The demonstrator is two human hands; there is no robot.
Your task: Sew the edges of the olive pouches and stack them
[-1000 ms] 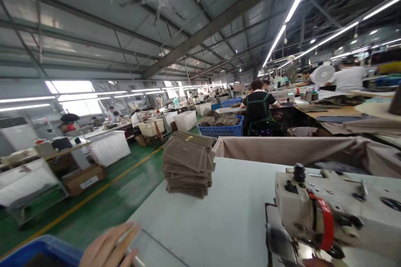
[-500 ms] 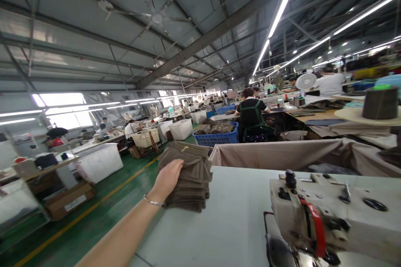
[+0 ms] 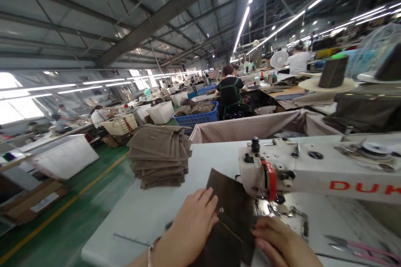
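A dark olive-brown fabric piece (image 3: 233, 204) with a zipper and a small metal pull lies on the white sewing table, its right edge beside the needle area of the sewing machine (image 3: 255, 175). Across its left part, my left hand (image 3: 191, 225) has its fingers bent and pressed together on the cloth near the zipper pull. At the right edge, just in front of the machine's needle area, my right hand (image 3: 278, 240) pinches the cloth, fingertips partly hidden. Beyond my left hand, a stack of similar fabric pieces (image 3: 159, 154) rests at the table's far left corner.
Pink-handled scissors (image 3: 363, 248) lie at the right on the sewing table (image 3: 125, 221). Behind the table hangs a beige cloth-lined bin (image 3: 247, 127). A blue basket (image 3: 197, 120) of fabric and a seated co-worker (image 3: 230, 91) are farther off. A thread cone (image 3: 333, 73) stands to the right.
My left hand has left the stack and come down to the fabric piece by the machine. My right hand has come into view. The view has swung right and down.
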